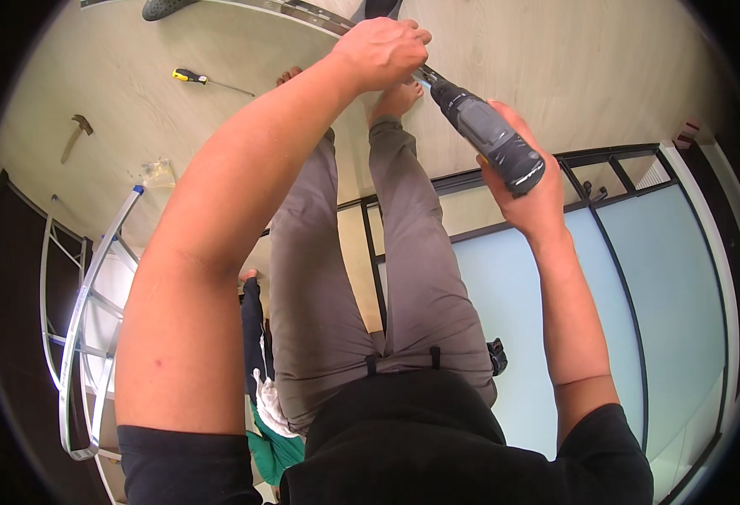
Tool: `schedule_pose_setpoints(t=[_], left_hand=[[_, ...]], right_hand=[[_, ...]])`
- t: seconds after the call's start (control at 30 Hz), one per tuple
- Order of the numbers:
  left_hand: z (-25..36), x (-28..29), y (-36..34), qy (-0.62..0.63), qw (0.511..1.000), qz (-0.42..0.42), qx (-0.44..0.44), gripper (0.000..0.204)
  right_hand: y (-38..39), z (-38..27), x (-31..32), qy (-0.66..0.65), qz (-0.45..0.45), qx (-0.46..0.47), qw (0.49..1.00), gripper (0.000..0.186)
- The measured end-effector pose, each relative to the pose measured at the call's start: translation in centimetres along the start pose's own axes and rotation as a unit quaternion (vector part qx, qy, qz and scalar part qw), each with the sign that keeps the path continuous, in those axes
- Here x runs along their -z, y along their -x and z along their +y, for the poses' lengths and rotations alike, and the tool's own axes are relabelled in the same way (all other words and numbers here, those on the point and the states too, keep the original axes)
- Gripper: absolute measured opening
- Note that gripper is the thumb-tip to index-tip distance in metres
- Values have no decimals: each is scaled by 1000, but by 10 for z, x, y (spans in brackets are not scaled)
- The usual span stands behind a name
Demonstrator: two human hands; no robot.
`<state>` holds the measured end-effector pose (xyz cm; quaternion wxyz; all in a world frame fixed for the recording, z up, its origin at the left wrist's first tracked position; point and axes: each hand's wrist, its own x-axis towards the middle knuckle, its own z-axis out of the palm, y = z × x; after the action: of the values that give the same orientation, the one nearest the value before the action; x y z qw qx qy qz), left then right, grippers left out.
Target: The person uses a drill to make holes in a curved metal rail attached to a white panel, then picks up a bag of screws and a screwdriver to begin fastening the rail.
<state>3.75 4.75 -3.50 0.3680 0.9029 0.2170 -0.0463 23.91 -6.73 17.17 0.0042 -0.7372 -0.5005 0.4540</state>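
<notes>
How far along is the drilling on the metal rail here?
Done: nothing visibly finished. In hand: right hand holds the cordless drill, its tip hidden under the left hand at the curved metal rail. Left: the screwdriver and hammer lie unused on the floor.

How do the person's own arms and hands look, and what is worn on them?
Both arms are bare from the upper arm down. Short black sleeves end above the elbows. The left hand and right hand wear no gloves. No watch, ring or bracelet shows on either wrist or on the fingers that can be seen.
</notes>
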Motion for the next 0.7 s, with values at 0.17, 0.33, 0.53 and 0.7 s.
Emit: schedule_pose_setpoints(t=[0.17, 0.33, 0.53, 0.7], left_hand=[[2, 4, -5, -11, 1000, -21, 10, 8], [1, 5, -7, -19, 1000, -21, 13, 9], [2, 7, -9, -9, 1000, -8, 1, 8], [1, 1, -8, -10, 1000, 1, 2, 8]], right_hand=[[-1, 4, -2, -21, 17, 24, 999, 75], [-1, -6, 2, -22, -13, -26, 999, 69], [-2, 0, 1, -6, 26, 23, 999, 73], [-5, 3, 4, -30, 18, 27, 999, 71]])
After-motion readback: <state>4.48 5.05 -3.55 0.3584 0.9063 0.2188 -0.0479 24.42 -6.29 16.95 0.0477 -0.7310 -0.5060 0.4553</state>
